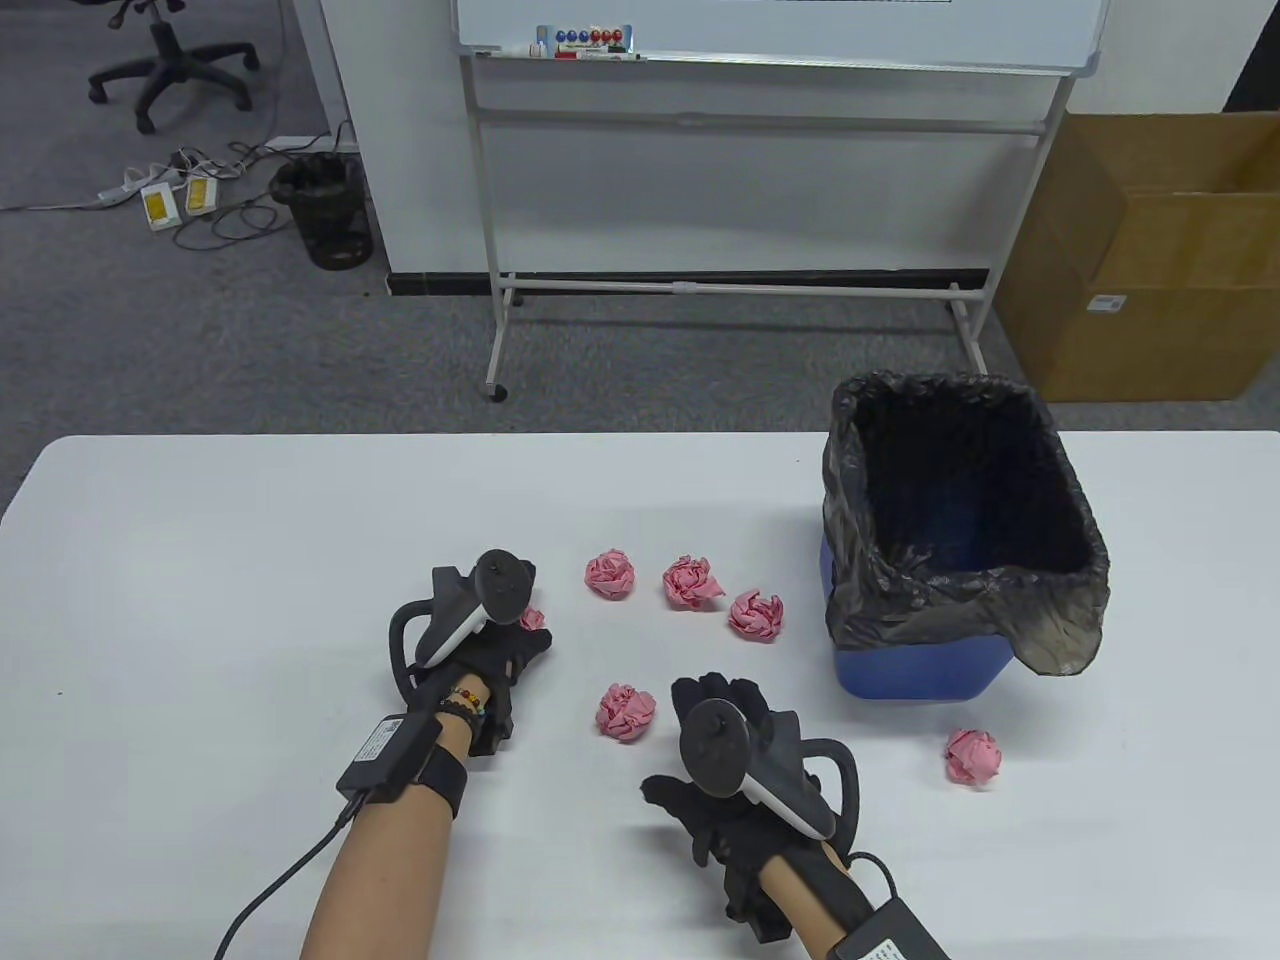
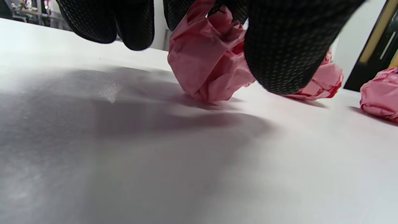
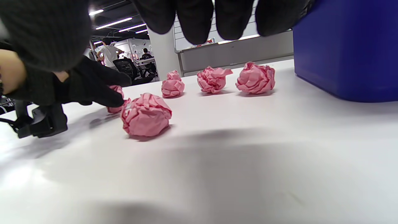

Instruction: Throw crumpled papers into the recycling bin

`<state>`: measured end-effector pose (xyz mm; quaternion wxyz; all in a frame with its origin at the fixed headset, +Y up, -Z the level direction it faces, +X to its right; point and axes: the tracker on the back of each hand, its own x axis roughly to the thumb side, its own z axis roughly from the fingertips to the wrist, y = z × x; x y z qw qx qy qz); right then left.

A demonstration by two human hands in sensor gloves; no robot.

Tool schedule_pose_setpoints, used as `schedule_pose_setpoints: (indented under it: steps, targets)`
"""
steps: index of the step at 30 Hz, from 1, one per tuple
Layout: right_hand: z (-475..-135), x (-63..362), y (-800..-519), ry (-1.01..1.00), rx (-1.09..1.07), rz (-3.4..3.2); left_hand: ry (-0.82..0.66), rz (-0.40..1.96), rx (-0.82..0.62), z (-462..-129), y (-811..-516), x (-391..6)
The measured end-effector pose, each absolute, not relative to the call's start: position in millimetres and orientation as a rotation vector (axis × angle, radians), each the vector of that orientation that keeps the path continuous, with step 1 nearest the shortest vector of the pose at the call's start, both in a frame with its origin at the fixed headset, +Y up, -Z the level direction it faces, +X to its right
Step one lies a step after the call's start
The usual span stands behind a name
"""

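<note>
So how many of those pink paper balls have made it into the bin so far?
None that I can see: the bin shows only its black liner. The left hand is pinching one paper ball on the table. Five more balls wait, the nearest by the empty right hand.

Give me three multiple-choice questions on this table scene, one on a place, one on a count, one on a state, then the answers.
1. Where is the bin?
A. table's right side
B. floor
C. table's left edge

2. How many pink paper balls show in the table view?
A. three
B. six
C. nine

3. What is the left hand doing?
A. lying flat
B. gripping a paper ball
C. holding the bin

Answers:
1 A, it stands right of the balls.
2 B, five lie free, one under the left hand.
3 B, its fingers wrap the ball.
</note>
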<state>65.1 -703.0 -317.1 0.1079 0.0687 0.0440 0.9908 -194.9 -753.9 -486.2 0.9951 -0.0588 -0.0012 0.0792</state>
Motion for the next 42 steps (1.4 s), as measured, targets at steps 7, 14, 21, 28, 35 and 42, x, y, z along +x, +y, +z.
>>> schedule_pose_setpoints:
  steps: [7,14,21,28,35,42]
  targets:
    - [-317.3,66.3,-702.2,0.127,0.193,2.91,0.021,0.136,-0.055,-483.3,-750.6,-197.2]
    - [-319.0,68.1,-700.9,0.104,0.176,2.899,0.001,0.163,0.003,-465.0,-729.6,-200.1]
    - [-319.5,70.2,-698.7,0.066,0.172,2.879,-0.025,0.198,0.053,-425.1,-707.3,-200.1]
    - [-319.1,69.7,-699.0,0.06,0.183,2.876,-0.059,0.247,0.081,-386.0,-693.0,-197.2]
    - [-318.5,69.7,-701.1,0.069,0.175,2.9,-0.094,0.261,0.088,-357.8,-693.9,-193.5]
    - [-318.6,73.6,-698.2,0.047,0.143,2.879,-0.138,0.32,0.082,-348.7,-710.2,-199.1]
